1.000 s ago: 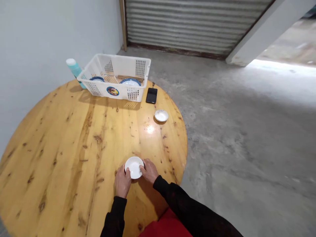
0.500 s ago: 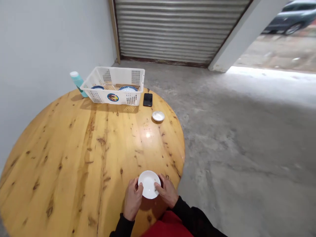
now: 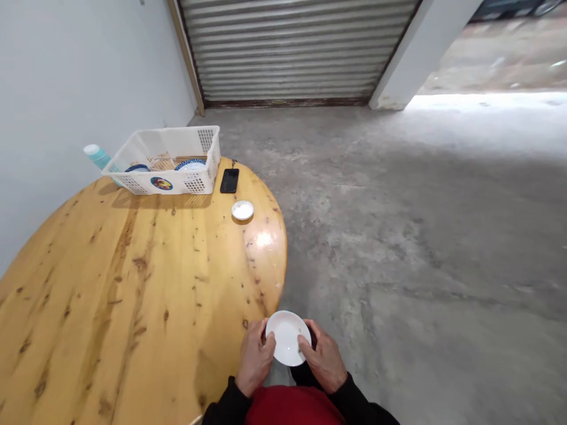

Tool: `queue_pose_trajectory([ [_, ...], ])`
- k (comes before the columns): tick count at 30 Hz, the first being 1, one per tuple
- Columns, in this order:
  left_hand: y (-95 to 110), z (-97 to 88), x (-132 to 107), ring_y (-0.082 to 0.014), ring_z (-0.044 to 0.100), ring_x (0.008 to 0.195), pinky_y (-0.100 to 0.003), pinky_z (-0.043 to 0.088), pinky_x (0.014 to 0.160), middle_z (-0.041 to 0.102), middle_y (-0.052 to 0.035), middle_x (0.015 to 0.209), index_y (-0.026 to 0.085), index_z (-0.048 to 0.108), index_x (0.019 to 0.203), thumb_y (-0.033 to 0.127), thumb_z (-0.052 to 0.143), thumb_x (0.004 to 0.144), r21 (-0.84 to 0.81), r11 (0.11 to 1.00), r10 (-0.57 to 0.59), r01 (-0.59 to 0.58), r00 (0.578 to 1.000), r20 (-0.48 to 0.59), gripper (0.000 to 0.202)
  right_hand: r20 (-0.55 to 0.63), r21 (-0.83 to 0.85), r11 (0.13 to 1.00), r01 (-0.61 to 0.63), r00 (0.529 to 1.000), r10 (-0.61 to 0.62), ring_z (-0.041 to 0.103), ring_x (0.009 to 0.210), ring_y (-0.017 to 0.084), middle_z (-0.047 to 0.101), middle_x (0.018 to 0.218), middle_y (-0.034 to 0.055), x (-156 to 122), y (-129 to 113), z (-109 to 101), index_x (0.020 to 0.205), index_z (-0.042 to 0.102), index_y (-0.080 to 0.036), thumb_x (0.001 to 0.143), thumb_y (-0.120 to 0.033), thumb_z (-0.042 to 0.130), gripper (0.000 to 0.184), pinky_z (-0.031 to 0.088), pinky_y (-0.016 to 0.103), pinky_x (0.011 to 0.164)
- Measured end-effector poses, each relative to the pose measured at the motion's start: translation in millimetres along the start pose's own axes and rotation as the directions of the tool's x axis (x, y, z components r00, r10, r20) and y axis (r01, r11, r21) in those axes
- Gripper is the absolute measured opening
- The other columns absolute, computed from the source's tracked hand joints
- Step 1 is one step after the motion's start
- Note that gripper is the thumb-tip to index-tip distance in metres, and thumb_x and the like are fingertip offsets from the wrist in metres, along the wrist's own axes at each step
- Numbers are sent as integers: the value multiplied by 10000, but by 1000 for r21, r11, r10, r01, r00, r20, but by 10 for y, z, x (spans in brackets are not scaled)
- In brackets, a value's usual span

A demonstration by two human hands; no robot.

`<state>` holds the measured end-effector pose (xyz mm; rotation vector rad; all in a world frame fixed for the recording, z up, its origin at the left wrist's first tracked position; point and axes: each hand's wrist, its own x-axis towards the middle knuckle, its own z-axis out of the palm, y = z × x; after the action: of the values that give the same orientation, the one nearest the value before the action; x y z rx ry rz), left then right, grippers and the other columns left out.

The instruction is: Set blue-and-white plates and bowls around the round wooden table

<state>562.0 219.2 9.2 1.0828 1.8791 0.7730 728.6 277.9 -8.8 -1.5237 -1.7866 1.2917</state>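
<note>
A small white dish [image 3: 287, 337] is held between my two hands at the table's near right edge, its inner face turned up toward me. My left hand [image 3: 257, 357] grips its left rim, thumb on top and fingers behind. On the right rim my right hand [image 3: 326, 359] does the same, the thumb lying over the inside of the dish. The undersides of the fingers are hidden. Farther off, a second small white dish [image 3: 243, 210] rests on the round wooden table [image 3: 177, 254].
A white plastic basket [image 3: 177, 184] holding blue-rimmed dishes [image 3: 191, 164] stands at the table's far side. A black phone [image 3: 229, 180] lies right of it, and a turquoise bottle [image 3: 98, 156] stands behind its left end. Concrete floor [image 3: 398, 248] stretches away on the right.
The view has swung right, so the table and basket sit farther left. My hands, still holding the dish, have moved from over the tabletop to the table's edge.
</note>
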Motion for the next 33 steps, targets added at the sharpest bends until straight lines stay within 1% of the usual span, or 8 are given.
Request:
queue_pose_trajectory([
  [3,458,530,112,-202,589,845,-303,443,773,619,-65,903,167,671,964,247,427,872,13,1000,23,-24,998,50,273,-45,3,999,-33,998,34,690,722,260,757,846,100,73,253,-651,967,656,-182,745,-485,490,411,543,364,687],
  [6,843,959,189,-181,555,783,-283,412,728,585,-38,828,177,662,876,221,445,852,37,999,31,-34,997,72,222,-80,-5,998,-69,994,68,667,664,256,752,806,99,145,456,-1200,927,663,-200,730,-529,503,416,533,358,619],
  [8,1029,1149,234,-173,527,756,-276,392,709,559,-26,788,177,642,822,214,457,843,42,998,42,-45,996,81,190,-78,-8,996,-83,994,82,660,657,258,749,804,104,199,536,-1463,915,664,-198,717,-537,513,421,528,358,605],
  [11,1209,1286,309,-171,511,753,-277,383,719,545,-21,775,173,623,793,203,466,834,59,997,54,-58,996,74,164,-51,21,995,-99,994,100,647,645,250,745,806,103,297,569,-1680,913,656,-192,702,-536,527,424,528,356,610],
  [17,1390,1308,520,-178,516,760,-280,380,716,550,-22,777,171,657,846,195,459,838,64,998,18,-18,1000,6,199,3,137,983,-123,992,124,638,653,236,739,794,106,586,513,-1757,946,642,-168,691,-533,555,454,529,332,592],
  [22,1491,1341,810,-176,521,761,-273,390,727,561,-21,781,183,650,833,195,471,831,30,999,-13,14,999,-30,180,16,89,992,-86,996,85,603,584,216,731,733,82,978,514,-1847,901,648,-191,693,-531,561,409,511,322,553],
  [27,1513,1257,1267,-168,507,735,-274,371,699,536,-12,751,181,623,781,180,479,820,-5,999,-41,41,994,-97,148,102,38,999,-26,995,22,653,641,246,749,780,97,1612,461,-1823,916,654,-190,700,-546,561,426,537,341,588],
  [33,1468,928,1901,-179,525,766,-286,395,721,576,-24,783,174,620,789,183,479,839,-94,991,-113,93,964,-240,149,252,-6,998,67,966,-64,686,722,259,757,818,98,2530,131,-1541,937,648,-187,733,-530,558,409,554,351,667],
])
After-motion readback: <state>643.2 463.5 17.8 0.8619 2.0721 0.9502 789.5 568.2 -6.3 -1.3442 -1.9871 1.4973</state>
